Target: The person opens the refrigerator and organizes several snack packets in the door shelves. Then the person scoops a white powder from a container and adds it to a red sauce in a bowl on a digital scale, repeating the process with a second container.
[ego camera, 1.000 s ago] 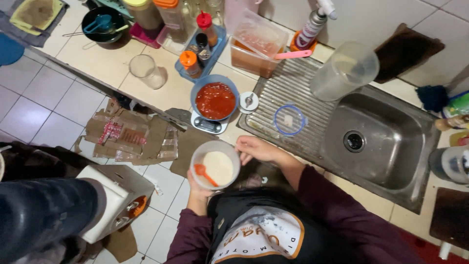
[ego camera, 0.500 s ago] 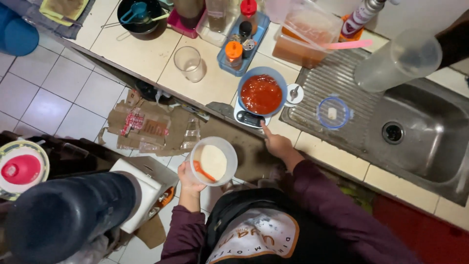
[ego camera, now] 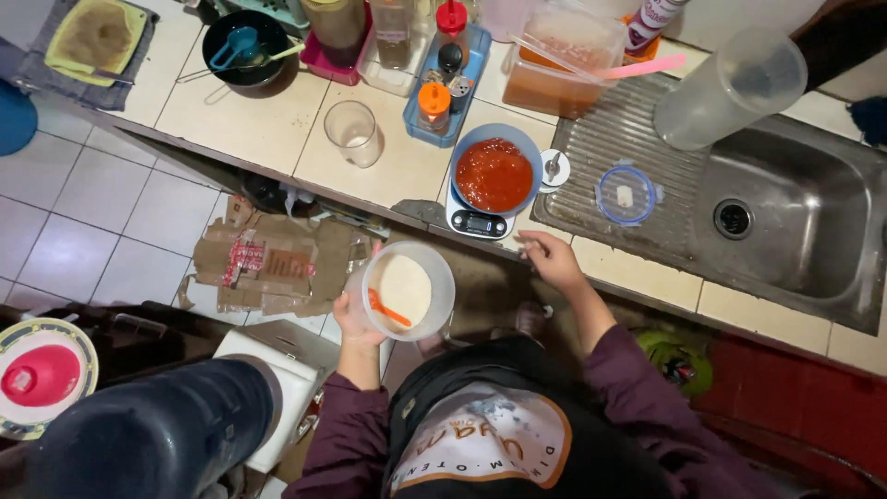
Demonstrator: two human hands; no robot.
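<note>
Nearest the body, a round translucent plastic tub of pale powder [ego camera: 407, 291] is held up off the floor by the left hand [ego camera: 356, 323], fingers wrapped under and around its near wall. A small orange plastic scoop [ego camera: 388, 311] is lying inside on the powder. The tub looks light but bendy, so it's probably best gripped low on the wall, not by the thin rim, and kept level since the powder would spill easily.

A bit further out, the right hand [ego camera: 551, 259] is rested on the edge of the tiled bench [ego camera: 249, 120], fingers loosely curled and nothing pinched, as far as can be made out. Just beyond it, a blue bowl of red chunky sauce [ego camera: 495, 174] is set on a small white digital scale [ego camera: 476, 222]. Off to the side, a stainless steel sink [ego camera: 804, 231] is seen.

The tub's underside and the left fingertips are hidden, and the scale's readout can't be made out.
</note>
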